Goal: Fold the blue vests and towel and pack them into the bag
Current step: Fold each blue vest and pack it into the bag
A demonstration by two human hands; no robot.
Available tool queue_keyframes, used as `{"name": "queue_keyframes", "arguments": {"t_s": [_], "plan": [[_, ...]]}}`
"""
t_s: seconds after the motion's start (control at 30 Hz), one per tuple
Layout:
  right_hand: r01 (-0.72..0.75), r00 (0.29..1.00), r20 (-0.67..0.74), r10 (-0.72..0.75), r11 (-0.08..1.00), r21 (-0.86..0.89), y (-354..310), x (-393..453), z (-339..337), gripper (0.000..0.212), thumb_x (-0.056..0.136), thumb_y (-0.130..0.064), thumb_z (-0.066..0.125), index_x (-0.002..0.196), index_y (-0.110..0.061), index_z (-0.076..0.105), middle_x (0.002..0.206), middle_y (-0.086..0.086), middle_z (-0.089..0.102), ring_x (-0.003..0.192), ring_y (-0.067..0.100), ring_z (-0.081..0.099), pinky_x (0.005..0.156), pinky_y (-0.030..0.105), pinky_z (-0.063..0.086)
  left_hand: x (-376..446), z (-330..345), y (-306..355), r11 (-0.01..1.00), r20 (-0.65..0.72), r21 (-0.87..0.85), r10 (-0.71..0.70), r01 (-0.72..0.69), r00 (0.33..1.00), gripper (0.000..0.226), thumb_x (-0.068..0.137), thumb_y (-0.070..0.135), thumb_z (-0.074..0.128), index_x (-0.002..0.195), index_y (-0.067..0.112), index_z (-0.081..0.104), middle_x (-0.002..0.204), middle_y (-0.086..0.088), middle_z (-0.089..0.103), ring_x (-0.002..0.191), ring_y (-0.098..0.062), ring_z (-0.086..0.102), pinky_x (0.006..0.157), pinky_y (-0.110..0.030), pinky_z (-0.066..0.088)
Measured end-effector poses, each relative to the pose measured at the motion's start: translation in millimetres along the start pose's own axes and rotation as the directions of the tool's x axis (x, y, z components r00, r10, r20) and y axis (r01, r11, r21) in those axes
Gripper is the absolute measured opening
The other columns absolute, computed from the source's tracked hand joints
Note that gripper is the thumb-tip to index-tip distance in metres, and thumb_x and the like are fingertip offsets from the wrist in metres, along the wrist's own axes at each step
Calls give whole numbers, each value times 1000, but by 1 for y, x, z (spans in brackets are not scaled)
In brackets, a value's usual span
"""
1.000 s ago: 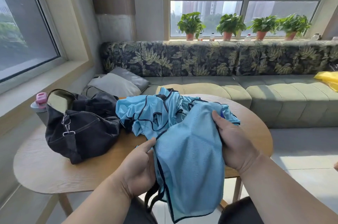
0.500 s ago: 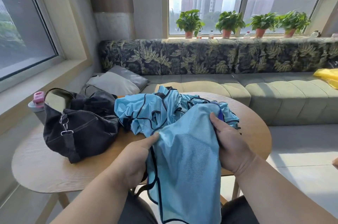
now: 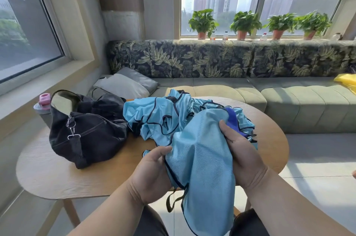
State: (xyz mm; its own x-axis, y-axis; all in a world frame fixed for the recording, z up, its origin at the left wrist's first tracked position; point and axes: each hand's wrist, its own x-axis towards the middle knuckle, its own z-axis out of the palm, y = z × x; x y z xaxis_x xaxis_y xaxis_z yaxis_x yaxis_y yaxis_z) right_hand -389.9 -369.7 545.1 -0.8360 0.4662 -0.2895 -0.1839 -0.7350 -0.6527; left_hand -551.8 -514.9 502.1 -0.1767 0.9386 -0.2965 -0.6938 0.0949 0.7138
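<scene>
Head view: left hand [image 3: 152, 174] and right hand [image 3: 243, 155] both pinch the vest [image 3: 204, 162]; its long axis hangs off the desk [image 3: 57, 174].

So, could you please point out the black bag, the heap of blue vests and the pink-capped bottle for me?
black bag [image 3: 86, 135]: head view, on its front panel.
heap of blue vests [image 3: 154, 118]: head view, on the crumpled fabric near the middle.
pink-capped bottle [image 3: 44, 99]: head view, on the pink cap.

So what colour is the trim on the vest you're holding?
Black piping along the light-blue vest, clearest in the head view.
</scene>
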Motion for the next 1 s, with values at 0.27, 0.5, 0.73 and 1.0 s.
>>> {"name": "queue_keyframes", "arguments": {"t_s": [0.27, 0.5, 0.73, 1.0], "plan": [[-20, 1000, 23, 18, 998, 68, 11, 0, 8, 54, 105, -43, 52, 139, -4, 65, 140, 20, 65, 127, 36, 63, 116, 50, 41, 14, -3, -6, 988, 142, -139, 91, -71, 986, 77, 74, 19, 62, 151, 11, 55, 154, -18, 53, 144, -41, 47, 121, -59, 35], [-32, 997, 76, 28, 998, 59, 17, 1, 18, 57, 108, -43, 50, 146, -1, 57, 150, 22, 55, 143, 39, 49, 125, 52, 29, 14, -2, -12, 997, 118, -78, 20, -10, 993, 65, 77, 20, 60, 141, 11, 65, 144, -18, 62, 123, -38, 64, 104, -53, 50], [-3, 998, 57, 2, 999, 32, 13, -1, 20, 55, 105, -44, 46, 122, 0, 75, 136, 22, 67, 115, 36, 72, 103, 52, 52, 9, -3, -14, 993, 113, -119, 22, -8, 993, 69, 83, 33, 68, 149, 14, 59, 153, -15, 55, 135, -37, 57, 110, -52, 47], [32, 999, -21, -32, 999, -11, -3, 8, 0, 58, 108, -48, 40, 132, -3, 69, 140, 21, 64, 128, 37, 64, 108, 53, 52, -3, -19, 16, 979, 93, -149, 156, -142, 983, 66, 80, 15, 75, 143, 0, 60, 151, -22, 55, 136, -38, 57, 112, -50, 49]]}}
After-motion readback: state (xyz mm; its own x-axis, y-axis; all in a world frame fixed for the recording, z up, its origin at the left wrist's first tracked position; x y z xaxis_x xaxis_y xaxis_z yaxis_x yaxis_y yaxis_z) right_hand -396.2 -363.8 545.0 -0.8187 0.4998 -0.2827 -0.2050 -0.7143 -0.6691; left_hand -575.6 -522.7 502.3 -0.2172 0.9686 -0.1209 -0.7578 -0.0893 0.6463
